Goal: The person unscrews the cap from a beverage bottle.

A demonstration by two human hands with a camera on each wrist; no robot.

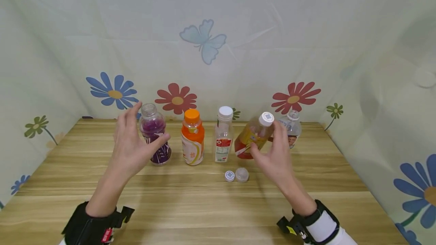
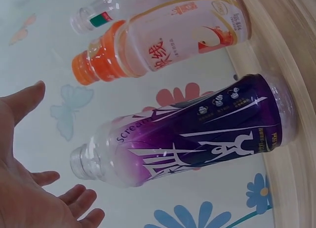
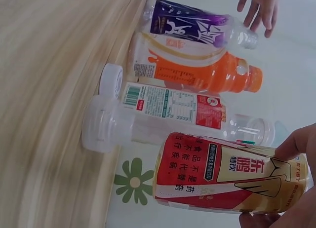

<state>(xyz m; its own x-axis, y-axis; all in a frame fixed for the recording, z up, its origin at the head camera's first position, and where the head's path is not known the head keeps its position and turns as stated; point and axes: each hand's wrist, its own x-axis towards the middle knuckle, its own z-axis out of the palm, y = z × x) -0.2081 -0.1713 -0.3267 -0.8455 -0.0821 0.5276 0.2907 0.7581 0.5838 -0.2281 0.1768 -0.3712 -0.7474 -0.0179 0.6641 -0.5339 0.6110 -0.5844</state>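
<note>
Spacing along the table [image 1: 190, 211] likely leaves finger room. Datum is the orange bottle [image 1: 192, 141]: uncapped purple bottle [image 1: 157, 126] just left; white cap [image 1: 229, 176] and translucent cap [image 1: 242, 175] loose, front right; red-yellow bottle [image 1: 250, 135] farther right, tilted, probably because it's held by its upper part. Right grip [image 1: 280, 160] has it between thumb and fingers. Left grip [image 1: 131, 148] is spread wide, holding nothing, apart from the purple bottle.
</note>
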